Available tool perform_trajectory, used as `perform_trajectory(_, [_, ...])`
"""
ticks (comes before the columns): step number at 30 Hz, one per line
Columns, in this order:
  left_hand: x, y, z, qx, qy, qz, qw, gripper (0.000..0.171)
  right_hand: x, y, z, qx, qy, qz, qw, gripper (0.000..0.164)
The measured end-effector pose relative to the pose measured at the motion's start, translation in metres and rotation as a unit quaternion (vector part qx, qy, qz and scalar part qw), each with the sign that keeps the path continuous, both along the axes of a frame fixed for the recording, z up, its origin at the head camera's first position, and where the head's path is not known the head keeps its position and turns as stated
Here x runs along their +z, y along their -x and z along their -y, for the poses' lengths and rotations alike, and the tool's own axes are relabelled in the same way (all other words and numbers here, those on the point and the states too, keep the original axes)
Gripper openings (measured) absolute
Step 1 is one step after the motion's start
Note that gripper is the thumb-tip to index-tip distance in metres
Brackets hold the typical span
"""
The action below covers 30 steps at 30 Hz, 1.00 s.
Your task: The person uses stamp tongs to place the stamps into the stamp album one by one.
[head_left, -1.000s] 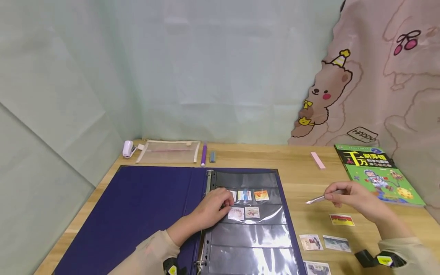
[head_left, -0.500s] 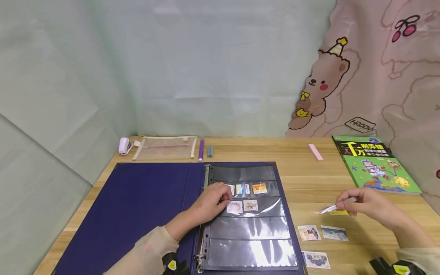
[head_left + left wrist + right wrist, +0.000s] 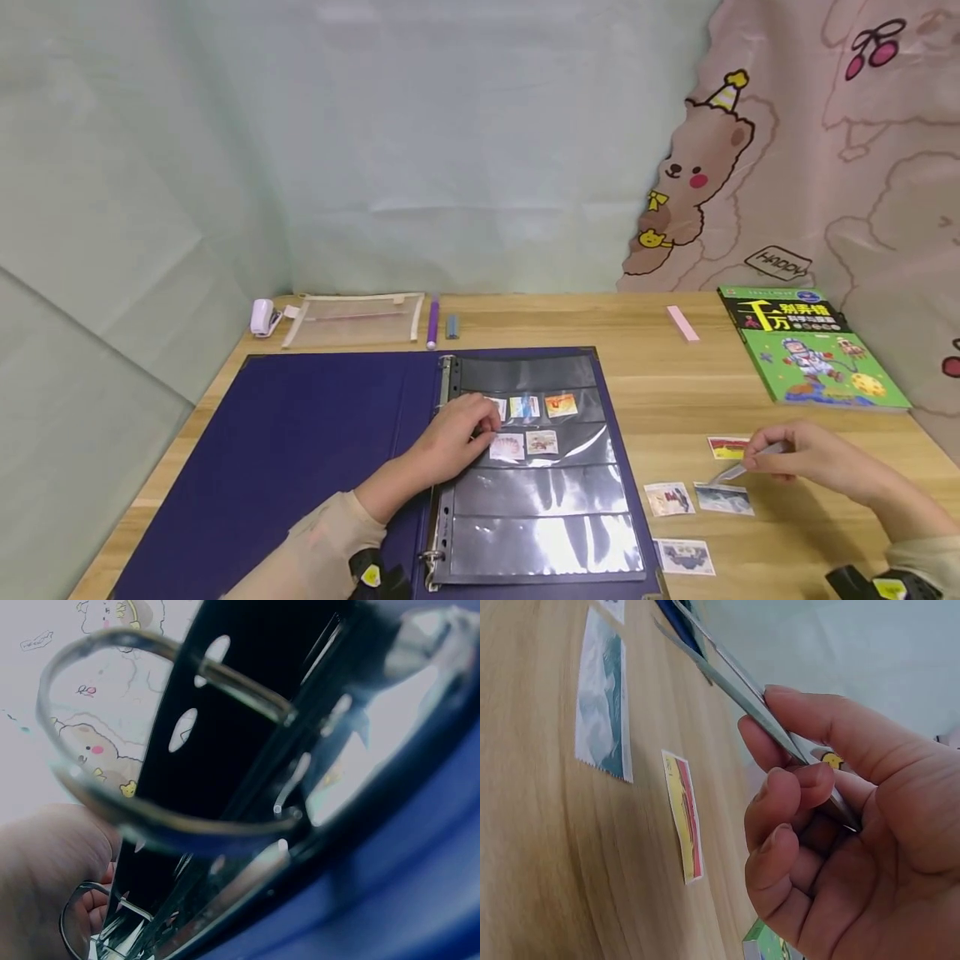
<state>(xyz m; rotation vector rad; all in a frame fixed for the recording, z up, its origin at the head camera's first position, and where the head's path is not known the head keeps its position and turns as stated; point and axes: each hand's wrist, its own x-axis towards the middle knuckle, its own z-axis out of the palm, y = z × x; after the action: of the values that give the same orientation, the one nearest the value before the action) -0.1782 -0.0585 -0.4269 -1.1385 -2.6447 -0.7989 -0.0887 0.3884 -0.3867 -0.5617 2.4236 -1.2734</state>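
My right hand (image 3: pixel 813 458) holds metal tweezers (image 3: pixel 731 473) between thumb and fingers. Their tips are over the upper edge of a grey-blue stamp (image 3: pixel 723 499) on the table; the right wrist view shows the tweezers' arms (image 3: pixel 742 703) spread apart. A red-and-yellow stamp (image 3: pixel 726 448) is partly behind the fingers. Two more stamps lie nearby, one with dark figures (image 3: pixel 669 499) and a pale one (image 3: pixel 686 557). My left hand (image 3: pixel 457 437) rests, fingers bent, on the ring-side edge of the black pocket page (image 3: pixel 540 492), covering part of a stamp. Several stamps sit in its pockets.
The open blue binder (image 3: pixel 322 442) spreads across the table, with metal rings (image 3: pixel 112 637) along its spine. Behind it are a white stapler (image 3: pixel 262 317), a mesh pouch (image 3: pixel 352 321), a purple pen (image 3: pixel 432 323) and a small blue-grey item (image 3: pixel 452 326). A pink strip (image 3: pixel 682 323) and green book (image 3: pixel 832 367) lie right.
My right hand has moved down with the tweezers, past the red-and-yellow stamp to the grey-blue one. The left hand stays at the page while the whole view shifts slightly.
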Motion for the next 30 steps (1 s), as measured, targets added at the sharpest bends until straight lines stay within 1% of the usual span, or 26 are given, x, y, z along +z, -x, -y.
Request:
perform_trajectory(4, [0.002, 0.000, 0.001, 0.003, 0.001, 0.003, 1.0000, 0.009, 0.002, 0.004, 0.001, 0.003, -0.012, 0.003, 1.000, 0.012])
perform_trajectory(8, [0.003, 0.001, 0.001, 0.009, 0.003, 0.006, 0.9999, 0.012, 0.005, 0.008, 0.002, 0.003, -0.017, 0.003, 1.000, 0.012])
perform_trajectory(12, [0.003, 0.001, 0.000, 0.014, 0.004, 0.010, 0.9998, 0.012, 0.007, 0.010, 0.002, 0.005, -0.018, 0.014, 1.000, 0.013])
perform_trajectory(15, [0.002, 0.001, 0.000, 0.013, 0.002, 0.004, 0.9999, 0.012, 0.007, 0.011, 0.001, -0.001, -0.025, 0.025, 0.999, 0.014])
perform_trajectory(19, [0.002, 0.001, -0.001, 0.013, 0.000, -0.002, 0.9999, 0.013, 0.006, 0.011, 0.000, -0.010, -0.035, 0.031, 0.999, 0.014])
perform_trajectory(26, [0.000, 0.001, -0.002, 0.016, 0.004, 0.008, 0.9998, 0.015, 0.003, 0.008, 0.001, -0.023, -0.045, 0.026, 0.998, 0.012])
perform_trajectory(30, [-0.001, 0.001, -0.002, 0.014, 0.001, 0.005, 0.9999, 0.015, 0.002, 0.007, 0.001, -0.025, -0.048, 0.022, 0.998, 0.012])
